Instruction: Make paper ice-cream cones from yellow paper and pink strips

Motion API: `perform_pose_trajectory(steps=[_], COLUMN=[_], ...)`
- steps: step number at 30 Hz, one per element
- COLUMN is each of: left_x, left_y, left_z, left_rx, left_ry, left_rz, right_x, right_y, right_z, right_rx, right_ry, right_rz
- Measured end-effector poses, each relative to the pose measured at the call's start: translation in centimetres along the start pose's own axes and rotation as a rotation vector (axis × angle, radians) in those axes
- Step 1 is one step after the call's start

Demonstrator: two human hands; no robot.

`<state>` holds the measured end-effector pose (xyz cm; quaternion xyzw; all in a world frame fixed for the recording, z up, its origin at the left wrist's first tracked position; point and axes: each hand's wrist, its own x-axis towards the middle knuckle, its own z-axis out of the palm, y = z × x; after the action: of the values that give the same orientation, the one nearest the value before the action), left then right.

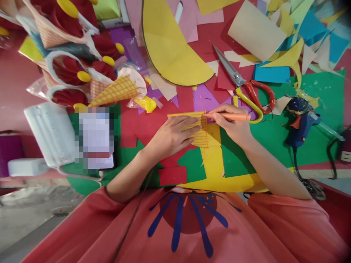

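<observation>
My right hand grips an orange marker pen, its tip touching the top right corner of a yellow piece of paper. Orange lines run across that paper. Spread flat over its left part, my left hand presses it down and hides much of it. Beneath lie red, green and yellow sheets. Just beyond my right hand rest large scissors with red and yellow handles, blades apart and pointing away to the left.
Paper cones crowd the far left, above a phone with a blurred screen and a white case. A blue glue gun lies right. A big yellow paper shape and paper scraps cover the back.
</observation>
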<state>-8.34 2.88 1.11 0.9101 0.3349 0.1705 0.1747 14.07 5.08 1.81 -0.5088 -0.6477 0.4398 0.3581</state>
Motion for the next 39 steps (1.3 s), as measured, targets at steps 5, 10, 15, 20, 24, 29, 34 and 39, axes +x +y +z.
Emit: perform_pose_trajectory(steps=[5, 10, 15, 20, 24, 29, 34, 39], left_x=[0.03, 0.0, 0.04, 0.09, 0.12, 0.12, 0.07, 0.02], left_y=[0.02, -0.01, 0.02, 0.05, 0.07, 0.11, 0.07, -0.12], left_z=[-0.1, -0.1, -0.09, -0.2, -0.2, -0.17, -0.12, -0.02], left_rx=[-0.012, -0.005, 0.018, 0.031, 0.031, 0.007, -0.027, -0.004], left_ry=[-0.015, -0.016, 0.013, 0.008, 0.025, 0.012, -0.05, -0.028], left_rz=[-0.006, -0.001, 0.015, 0.02, 0.029, 0.012, -0.054, -0.103], right_x=[0.1, 0.05, -0.02, -0.01, 0.0, 0.03, -0.12, -0.16], right_y=[-0.21, -0.23, -0.11, -0.16, -0.28, -0.3, 0.03, -0.11], right_z=[0.12, 0.07, -0.01, 0.11, 0.08, -0.1, -0.1, -0.04], right_rx=[0.01, -0.007, 0.005, -0.015, -0.014, 0.016, 0.116, 0.076], right_ry=[0.027, 0.003, -0.021, 0.019, 0.004, -0.045, 0.033, 0.067], right_rz=[-0.009, -0.01, -0.017, -0.008, -0.004, -0.018, 0.045, 0.079])
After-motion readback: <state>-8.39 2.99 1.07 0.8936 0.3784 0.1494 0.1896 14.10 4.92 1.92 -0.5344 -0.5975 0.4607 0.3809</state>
